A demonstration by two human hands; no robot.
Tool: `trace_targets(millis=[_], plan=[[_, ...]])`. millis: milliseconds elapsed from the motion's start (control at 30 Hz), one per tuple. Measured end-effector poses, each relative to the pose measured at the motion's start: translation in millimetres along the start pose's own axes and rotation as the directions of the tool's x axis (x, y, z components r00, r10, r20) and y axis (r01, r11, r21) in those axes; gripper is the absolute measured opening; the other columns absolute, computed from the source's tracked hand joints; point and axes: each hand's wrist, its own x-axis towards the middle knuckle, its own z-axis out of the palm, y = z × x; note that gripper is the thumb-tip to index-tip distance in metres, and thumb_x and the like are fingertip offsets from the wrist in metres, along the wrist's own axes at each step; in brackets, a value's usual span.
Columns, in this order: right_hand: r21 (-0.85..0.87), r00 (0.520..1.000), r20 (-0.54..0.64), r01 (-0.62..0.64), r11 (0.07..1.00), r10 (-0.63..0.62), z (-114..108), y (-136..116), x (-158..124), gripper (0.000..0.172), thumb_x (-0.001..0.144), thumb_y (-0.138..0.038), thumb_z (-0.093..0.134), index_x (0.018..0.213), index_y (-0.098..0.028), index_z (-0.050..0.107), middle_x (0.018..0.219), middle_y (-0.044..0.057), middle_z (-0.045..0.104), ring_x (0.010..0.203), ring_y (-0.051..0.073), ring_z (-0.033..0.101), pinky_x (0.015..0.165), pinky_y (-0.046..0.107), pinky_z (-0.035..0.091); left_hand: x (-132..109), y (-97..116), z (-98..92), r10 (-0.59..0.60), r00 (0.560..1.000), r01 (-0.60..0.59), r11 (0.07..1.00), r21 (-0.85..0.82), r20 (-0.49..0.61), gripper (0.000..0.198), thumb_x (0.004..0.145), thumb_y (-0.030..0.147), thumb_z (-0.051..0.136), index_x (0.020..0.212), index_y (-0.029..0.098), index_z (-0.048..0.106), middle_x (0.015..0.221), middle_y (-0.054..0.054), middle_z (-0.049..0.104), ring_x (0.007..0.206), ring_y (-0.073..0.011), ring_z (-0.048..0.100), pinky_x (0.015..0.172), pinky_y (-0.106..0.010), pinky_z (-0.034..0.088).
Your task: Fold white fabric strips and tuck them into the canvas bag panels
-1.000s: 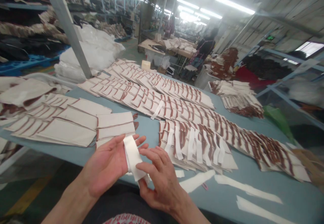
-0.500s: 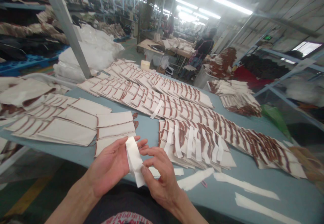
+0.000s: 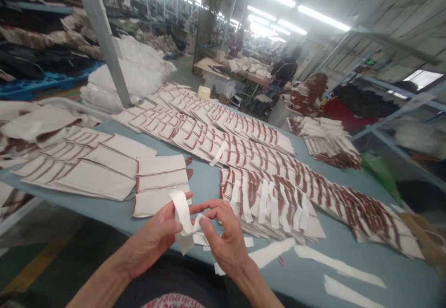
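The left hand held a soft, flat white fabric strip between thumb and fingers, above the near edge of the blue-grey table surface. The right hand pinched the strip's end between thumb and fingertips, and the strip sagged in a curve between the hands. Just beyond the right hand, more narrow white strips lay across a stack of cream fabric panels with brown edges. Loose cream strips lay toward the surface's near edge, to the right.
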Motion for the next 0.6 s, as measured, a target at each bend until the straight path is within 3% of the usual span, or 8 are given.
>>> trace_targets(millis=[100, 233, 467, 600], plan=[[0.015, 1.000, -0.004, -0.006, 1.000, 0.006, 2.8, 3.7, -0.7, 0.018, 0.094, -0.011, 0.061, 0.081, -0.023, 0.062, 0.100, 0.003, 0.078, 0.099, 0.019, 0.068, 0.093, 0.035, 0.049, -0.2, -3.6, 2.5, -0.009, 0.999, 0.010, 0.999, 0.040, -0.033, 0.086, 0.078, 0.025, 0.083, 0.155, 0.021, 0.045, 0.147, -0.018, 0.068, 0.122, -0.0305, 0.070, 0.096, -0.034, 0.052], [0.052, 0.994, -0.018, -0.109, 0.993, 0.110, 6.2, 6.4, -2.0, 0.017, 0.097, -0.017, 0.061, 0.081, -0.022, 0.064, 0.101, 0.004, 0.077, 0.100, 0.019, 0.068, 0.091, 0.034, 0.050, 3.4, -6.3, 2.6, -0.002, 0.997, 0.006, 0.999, 0.042, -0.082, 0.091, 0.073, 0.021, 0.084, 0.156, 0.021, 0.046, 0.140, -0.015, 0.073, 0.112, -0.0274, 0.072, 0.090, -0.031, 0.052], [0.096, 0.995, -0.042, -0.086, 0.992, 0.090, 7.7, -2.4, 1.4, 0.019, 0.100, -0.016, 0.058, 0.083, -0.023, 0.064, 0.100, 0.003, 0.079, 0.097, 0.019, 0.069, 0.092, 0.034, 0.051, 9.0, -4.9, 0.0, 0.033, 0.972, 0.000, 0.990, 0.141, -0.233, 0.082, 0.083, 0.033, 0.083, 0.155, 0.020, 0.045, 0.135, -0.015, 0.075, 0.090, -0.0243, 0.075, 0.085, -0.034, 0.055], [0.057, 0.997, -0.064, -0.047, 0.997, 0.051, 6.9, -1.7, 2.6, 0.017, 0.100, -0.017, 0.058, 0.086, -0.024, 0.064, 0.095, 0.001, 0.077, 0.093, 0.017, 0.069, 0.087, 0.030, 0.052, 8.7, -4.3, -4.7, 0.071, 0.968, -0.004, 0.964, 0.267, -0.239, 0.069, 0.084, 0.045, 0.084, 0.143, 0.020, 0.059, 0.132, -0.014, 0.076, 0.096, -0.0284, 0.077, 0.090, -0.036, 0.054]])
